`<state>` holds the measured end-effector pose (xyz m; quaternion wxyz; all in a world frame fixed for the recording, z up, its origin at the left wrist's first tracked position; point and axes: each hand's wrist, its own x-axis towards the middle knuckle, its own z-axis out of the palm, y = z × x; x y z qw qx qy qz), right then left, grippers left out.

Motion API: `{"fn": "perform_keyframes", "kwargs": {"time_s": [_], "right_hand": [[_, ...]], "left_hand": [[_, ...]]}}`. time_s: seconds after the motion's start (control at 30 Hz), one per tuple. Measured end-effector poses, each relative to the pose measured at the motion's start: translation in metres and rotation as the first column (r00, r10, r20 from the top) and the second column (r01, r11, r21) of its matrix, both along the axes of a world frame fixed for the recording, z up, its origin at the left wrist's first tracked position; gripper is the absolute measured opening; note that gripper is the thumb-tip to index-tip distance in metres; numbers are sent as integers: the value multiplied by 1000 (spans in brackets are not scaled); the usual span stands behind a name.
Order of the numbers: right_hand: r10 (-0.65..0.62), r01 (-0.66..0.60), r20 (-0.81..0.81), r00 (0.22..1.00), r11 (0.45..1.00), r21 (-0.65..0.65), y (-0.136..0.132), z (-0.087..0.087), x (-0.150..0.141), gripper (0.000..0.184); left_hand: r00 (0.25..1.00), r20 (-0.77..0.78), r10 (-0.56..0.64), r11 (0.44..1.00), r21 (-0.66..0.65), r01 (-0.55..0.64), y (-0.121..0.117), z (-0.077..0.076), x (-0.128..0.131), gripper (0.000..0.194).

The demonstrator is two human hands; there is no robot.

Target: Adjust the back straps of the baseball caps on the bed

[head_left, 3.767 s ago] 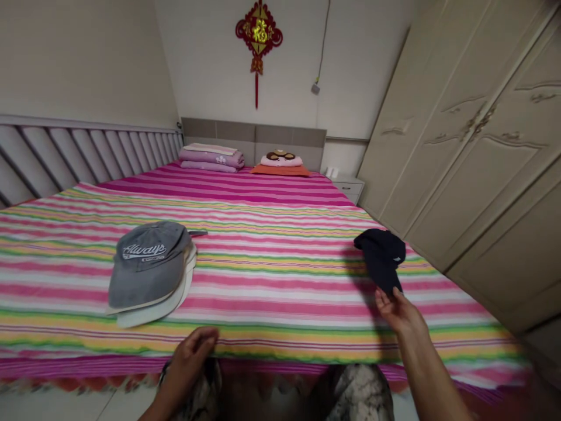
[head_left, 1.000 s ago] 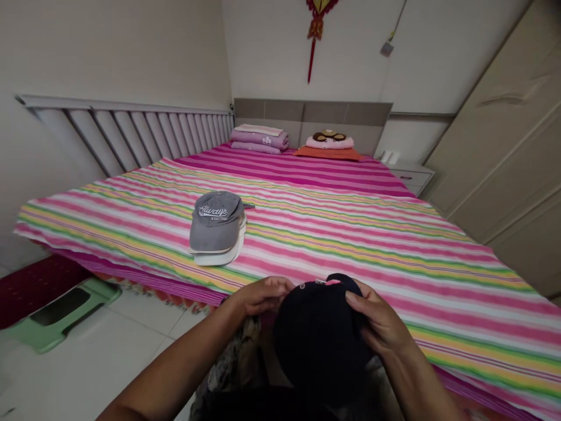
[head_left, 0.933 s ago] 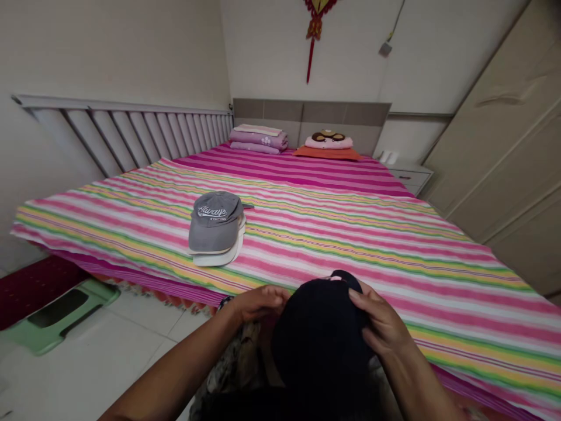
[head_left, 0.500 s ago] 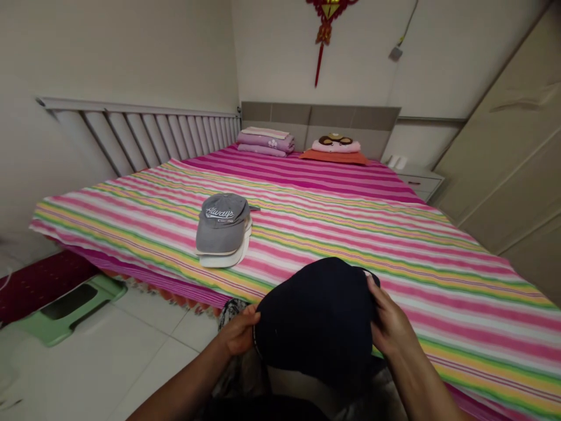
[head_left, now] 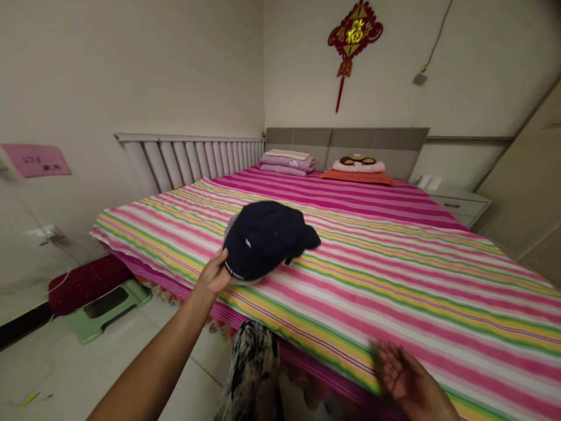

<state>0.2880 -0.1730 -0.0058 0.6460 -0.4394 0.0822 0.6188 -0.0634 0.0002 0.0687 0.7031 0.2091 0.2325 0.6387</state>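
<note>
A dark navy cap (head_left: 265,237) lies on top of the stacked caps on the striped bed (head_left: 394,269); only a grey sliver of the stack shows beneath it. My left hand (head_left: 213,273) grips the navy cap's brim at its near left edge. My right hand (head_left: 405,379) hovers low at the bed's near edge, fingers spread and holding nothing.
A green plastic stool (head_left: 107,307) and a dark red mat (head_left: 83,282) sit on the floor left of the bed. Folded bedding (head_left: 288,161) and a pillow (head_left: 358,168) lie by the headboard. A nightstand (head_left: 456,202) and wardrobe (head_left: 532,193) stand at right.
My left hand carried the navy cap leftward and set it over the grey cap stack. My right hand let go of the cap and dropped to the bed's near edge.
</note>
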Motion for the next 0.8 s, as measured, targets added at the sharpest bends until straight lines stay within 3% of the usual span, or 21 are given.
{"fn": "perform_keyframes", "kwargs": {"time_s": [0.1,0.17,0.23,0.3,0.43,0.8], "right_hand": [[14,-14,-10,1000,1000,7,0,-9,-4,19],[23,-23,-14,1000,1000,14,1,-16,-6,17],[23,-23,-16,1000,1000,7,1,-23,-7,17],[23,-23,-14,1000,1000,-8,2,-28,-8,17],[41,-41,-9,999,999,-11,1,-32,-8,17],[41,-41,3,999,999,-21,3,-33,-7,16]], "left_hand": [[993,80,87,995,46,-91,32,35,-2,35],[986,108,131,991,-3,-131,48,44,-4,33],[981,81,175,977,-139,-162,57,37,-6,32],[980,29,198,943,-280,-182,61,19,-10,32],[977,-13,211,897,-395,-199,61,-15,-18,29],[946,-85,312,865,-387,-320,62,-18,-24,17]]}}
